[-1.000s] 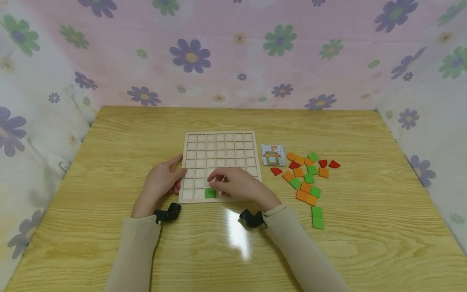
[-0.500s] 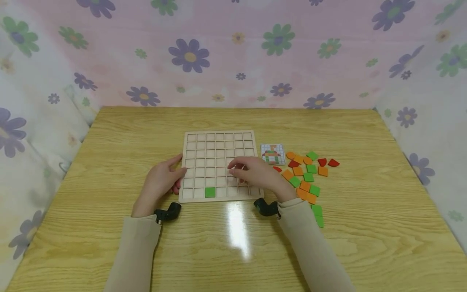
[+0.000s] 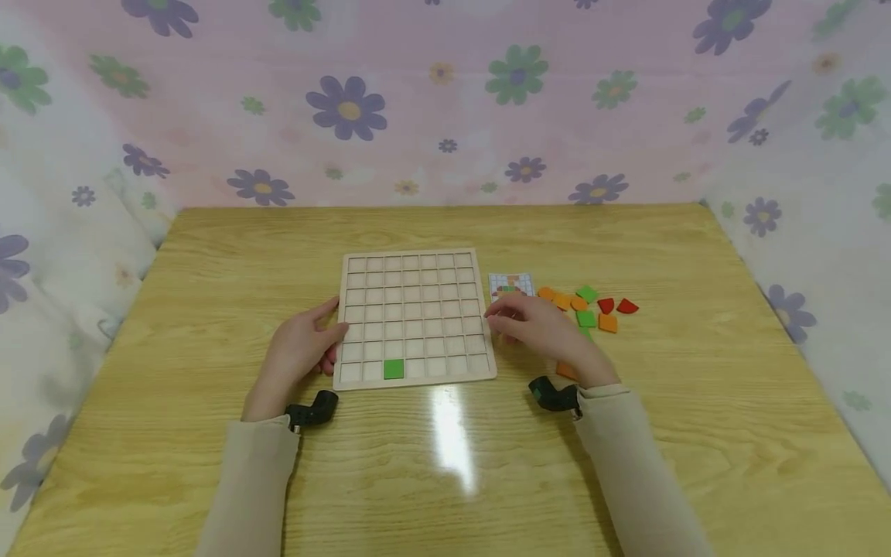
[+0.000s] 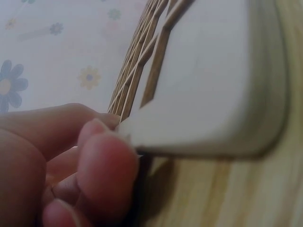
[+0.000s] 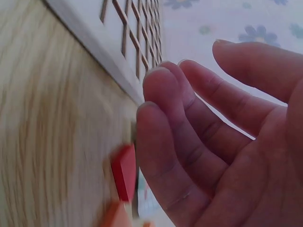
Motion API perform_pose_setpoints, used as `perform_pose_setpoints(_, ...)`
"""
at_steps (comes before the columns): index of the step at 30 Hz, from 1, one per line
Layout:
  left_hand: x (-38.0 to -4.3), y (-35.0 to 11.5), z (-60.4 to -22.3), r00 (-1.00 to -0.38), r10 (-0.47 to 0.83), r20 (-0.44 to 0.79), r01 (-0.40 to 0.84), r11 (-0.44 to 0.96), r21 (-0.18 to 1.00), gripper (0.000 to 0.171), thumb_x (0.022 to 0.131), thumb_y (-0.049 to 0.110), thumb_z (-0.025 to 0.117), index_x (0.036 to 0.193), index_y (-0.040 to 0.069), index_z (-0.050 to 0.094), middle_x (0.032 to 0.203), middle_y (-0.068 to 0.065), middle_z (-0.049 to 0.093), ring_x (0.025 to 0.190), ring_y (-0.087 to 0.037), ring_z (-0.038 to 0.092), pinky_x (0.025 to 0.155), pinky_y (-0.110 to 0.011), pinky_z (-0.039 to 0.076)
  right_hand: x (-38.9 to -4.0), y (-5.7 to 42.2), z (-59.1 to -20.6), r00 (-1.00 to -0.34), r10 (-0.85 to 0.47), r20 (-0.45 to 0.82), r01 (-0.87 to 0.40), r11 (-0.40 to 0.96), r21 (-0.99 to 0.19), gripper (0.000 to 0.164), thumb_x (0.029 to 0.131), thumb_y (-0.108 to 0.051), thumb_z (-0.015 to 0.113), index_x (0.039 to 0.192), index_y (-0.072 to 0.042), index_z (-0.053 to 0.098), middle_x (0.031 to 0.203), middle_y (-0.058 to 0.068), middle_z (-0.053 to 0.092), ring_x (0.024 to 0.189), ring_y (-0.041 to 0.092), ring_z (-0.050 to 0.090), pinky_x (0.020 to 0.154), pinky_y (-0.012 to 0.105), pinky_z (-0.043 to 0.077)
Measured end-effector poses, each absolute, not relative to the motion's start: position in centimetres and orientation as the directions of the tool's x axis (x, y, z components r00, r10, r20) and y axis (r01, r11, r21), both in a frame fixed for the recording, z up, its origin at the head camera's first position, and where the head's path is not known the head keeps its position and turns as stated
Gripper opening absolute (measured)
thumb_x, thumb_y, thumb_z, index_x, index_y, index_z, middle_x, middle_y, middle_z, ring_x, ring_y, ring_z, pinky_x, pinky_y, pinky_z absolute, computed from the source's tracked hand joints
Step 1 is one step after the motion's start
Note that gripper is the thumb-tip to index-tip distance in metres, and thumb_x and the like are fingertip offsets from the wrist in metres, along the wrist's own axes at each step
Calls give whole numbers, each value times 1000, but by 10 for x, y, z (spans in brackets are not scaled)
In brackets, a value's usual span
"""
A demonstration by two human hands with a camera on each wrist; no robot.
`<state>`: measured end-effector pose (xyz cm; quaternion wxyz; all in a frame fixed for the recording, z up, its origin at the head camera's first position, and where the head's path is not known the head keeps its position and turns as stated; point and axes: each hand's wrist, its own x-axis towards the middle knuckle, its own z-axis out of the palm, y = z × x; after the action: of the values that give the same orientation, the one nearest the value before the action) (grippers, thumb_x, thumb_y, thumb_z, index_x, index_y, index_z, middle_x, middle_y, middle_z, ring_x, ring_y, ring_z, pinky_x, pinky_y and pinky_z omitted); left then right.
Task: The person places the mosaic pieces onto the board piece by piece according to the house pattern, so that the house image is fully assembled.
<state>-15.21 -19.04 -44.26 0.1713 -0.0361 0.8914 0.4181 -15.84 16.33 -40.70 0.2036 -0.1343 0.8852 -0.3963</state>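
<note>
A pale wooden grid board (image 3: 415, 319) lies flat on the table, with one green square tile (image 3: 394, 369) in a cell of its nearest row. My left hand (image 3: 295, 346) grips the board's left edge between thumb and fingers; close up in the left wrist view, the thumb (image 4: 106, 170) meets the frame near a corner. Just past the right edge hovers my right hand (image 3: 546, 329), fingers loosely bent and nothing between them. It hides part of a small pattern card (image 3: 511, 283) and several loose tiles. A red piece (image 5: 124, 172) shows below the fingers in the right wrist view.
Loose green, orange and red pieces lie right of the board, among them a red quarter-round (image 3: 628, 306), an orange square (image 3: 608, 322) and a green square (image 3: 586, 319). A flowered cloth (image 3: 445, 116) hangs behind the table (image 3: 390, 480). Black devices sit at both wrists.
My right hand has moved right, from over the green tile, across the board to beside the card and loose pieces. The left hand has kept its hold on the board; the head view shifted slightly.
</note>
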Motion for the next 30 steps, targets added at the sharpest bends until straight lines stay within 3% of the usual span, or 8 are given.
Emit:
perform_pose_setpoints(9,-152,-193,-442,-938,82,-337,-212,635,743,60,87,42,53,140,28,28,57,-8,59,47,-21,58,46,-33,48,-161,199,-406,-901,-343,-267,-8,627,-779,33,90,-36,50,110,-11,58,88,11,60,75,26,56,68,38,48)
perform_pose_setpoints(24,-152,-191,-439,-933,82,-351,-223,634,741,60,87,42,53,140,29,28,56,-7,58,46,-20,57,46,-32,48,-162,228,-410,-900,-313,-302,-43,755,-654,30,89,-39,53,107,-16,59,99,2,60,81,19,54,73,33,44)
perform_pose_setpoints(30,-151,-191,-439,-926,76,-369,-245,624,742,60,87,42,53,140,29,27,57,-8,58,47,-21,58,46,-32,48,-162,230,-412,-897,-305,-319,-46,784,-620,27,87,-37,56,101,-15,60,93,1,60,79,18,53,70,33,44)
